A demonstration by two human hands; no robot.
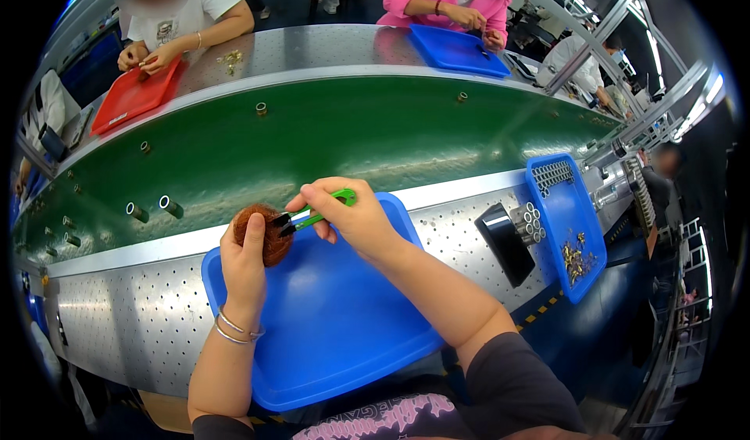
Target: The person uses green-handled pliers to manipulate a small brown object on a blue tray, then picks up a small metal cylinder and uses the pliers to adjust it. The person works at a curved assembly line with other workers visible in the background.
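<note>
My left hand [248, 264] is wrapped round a ball-like bundle [275, 242] of reddish-brown, fibrous-looking strands, its thumb lying across the near side. In my right hand [344, 212] is a green, tweezer-like tool [311, 220] with two dark tips, pinched between thumb and fingers. Those tips stand slightly apart and point left, against the right side of the bundle. Whether they grip a strand is too small to tell. Both hands are above the far part of a blue tray [336, 315].
On the right stand a black block [505, 245], several metal rings [529, 223] and a second blue tray [578, 213] with small brass-coloured parts. Ahead runs a green conveyor belt [312, 135] carrying short metal tubes [168, 204]. Across it, two people work over a red tray [137, 96] and a blue one [461, 51].
</note>
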